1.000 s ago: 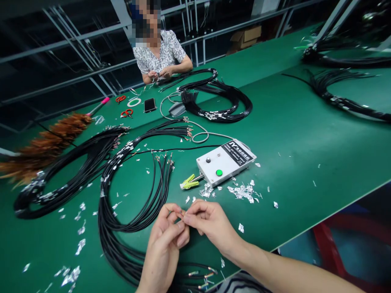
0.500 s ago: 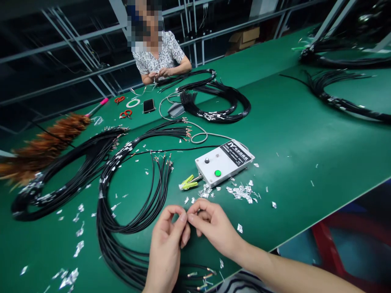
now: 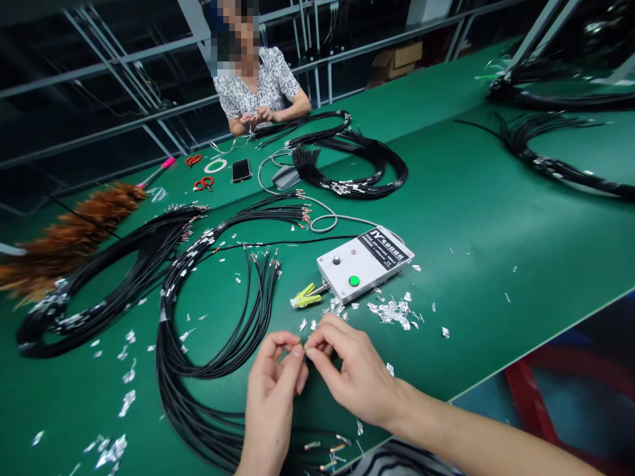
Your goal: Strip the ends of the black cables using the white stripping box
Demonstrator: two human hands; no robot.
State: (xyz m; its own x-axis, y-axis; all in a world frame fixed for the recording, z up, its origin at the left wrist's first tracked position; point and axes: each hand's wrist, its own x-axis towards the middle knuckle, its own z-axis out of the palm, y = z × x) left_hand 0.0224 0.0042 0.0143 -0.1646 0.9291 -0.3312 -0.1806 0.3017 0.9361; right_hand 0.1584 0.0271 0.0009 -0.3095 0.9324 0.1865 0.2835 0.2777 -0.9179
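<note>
Hands: left hand (image 3: pixel 275 390), right hand (image 3: pixel 354 370), grips pinched on tiny piece (image 3: pixel 303 349); risk: slip, loss among foil scraps (image 3: pixel 391 311) at two o'clock.

Black label (image 3: pixel 383 248) on the white control box (image 3: pixel 357 270) reads "JY" — rest illegible.

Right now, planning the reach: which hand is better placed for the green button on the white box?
Right, likely: the right hand lies nearer the green button; the left hand would have to cross it.
</note>
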